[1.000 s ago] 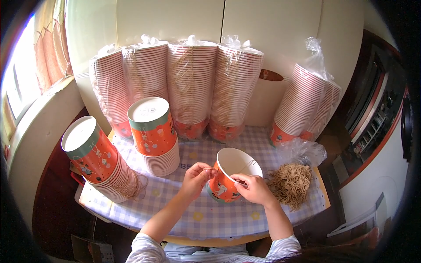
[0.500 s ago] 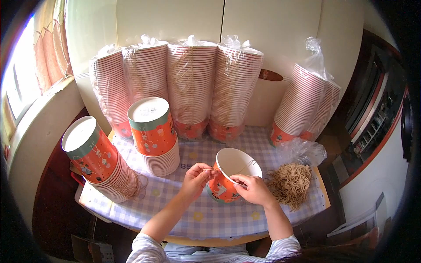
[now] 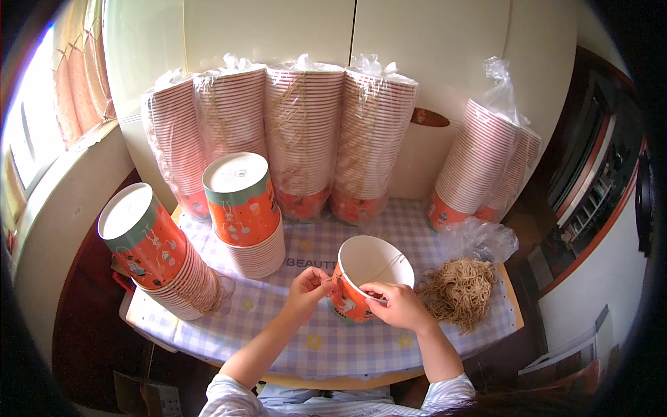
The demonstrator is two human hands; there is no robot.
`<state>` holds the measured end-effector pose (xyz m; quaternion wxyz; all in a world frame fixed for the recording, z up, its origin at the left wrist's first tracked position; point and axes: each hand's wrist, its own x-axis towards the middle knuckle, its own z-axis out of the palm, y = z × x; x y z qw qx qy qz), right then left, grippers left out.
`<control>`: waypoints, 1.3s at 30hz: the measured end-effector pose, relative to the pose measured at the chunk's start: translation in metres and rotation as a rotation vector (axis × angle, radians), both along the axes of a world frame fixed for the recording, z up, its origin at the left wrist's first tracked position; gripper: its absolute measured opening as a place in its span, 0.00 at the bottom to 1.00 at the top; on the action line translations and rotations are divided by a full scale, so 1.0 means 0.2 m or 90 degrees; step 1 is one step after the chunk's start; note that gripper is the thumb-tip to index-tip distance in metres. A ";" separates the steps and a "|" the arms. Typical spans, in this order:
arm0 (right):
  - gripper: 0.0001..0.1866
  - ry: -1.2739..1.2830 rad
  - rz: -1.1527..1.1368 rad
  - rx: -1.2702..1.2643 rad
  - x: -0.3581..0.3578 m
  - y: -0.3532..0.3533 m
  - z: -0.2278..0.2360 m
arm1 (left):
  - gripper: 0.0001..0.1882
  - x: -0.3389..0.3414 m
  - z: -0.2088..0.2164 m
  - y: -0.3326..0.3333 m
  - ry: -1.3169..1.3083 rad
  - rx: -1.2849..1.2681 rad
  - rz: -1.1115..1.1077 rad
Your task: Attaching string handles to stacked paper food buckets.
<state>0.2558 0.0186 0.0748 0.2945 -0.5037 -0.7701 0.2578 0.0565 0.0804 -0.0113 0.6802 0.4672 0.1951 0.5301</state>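
An orange paper bucket (image 3: 353,306) with a white inside and a green base band stands upright on the table in front of me. My right hand (image 3: 394,304) grips its near right rim, thumb outside. At the left of the rim, my left hand (image 3: 310,290) pinches the end of a thin brown string by the bucket's wall. That string (image 3: 379,272) runs across the inside of the bucket to its far right side. Right of the bucket lies a tangled heap of tan strings (image 3: 464,292).
Two upside-down bucket stacks (image 3: 243,229) (image 3: 156,243) stand at the left, the nearer with strings hanging off it. Several tall plastic-wrapped stacks (image 3: 302,139) line the back, with more wrapped stacks (image 3: 476,163) at the right. A crumpled clear bag (image 3: 479,240) lies behind the string heap. Checked cloth (image 3: 278,347) covers the table.
The bucket has tilted and shifted slightly left. My left hand has moved a little down and outward from the rim, and my right hand has slid slightly left along it.
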 end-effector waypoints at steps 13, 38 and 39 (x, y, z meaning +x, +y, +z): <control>0.13 -0.071 0.027 0.052 -0.05 -0.05 -0.03 | 0.08 -0.03 0.08 -0.13 0.214 0.012 0.038; 0.13 -0.082 0.044 -0.008 -0.08 -0.05 -0.02 | 0.07 0.00 -0.04 -0.17 0.223 0.055 0.260; 0.13 -0.092 0.051 -0.009 -0.08 -0.05 -0.02 | 0.07 -0.01 -0.03 -0.18 0.228 0.051 0.250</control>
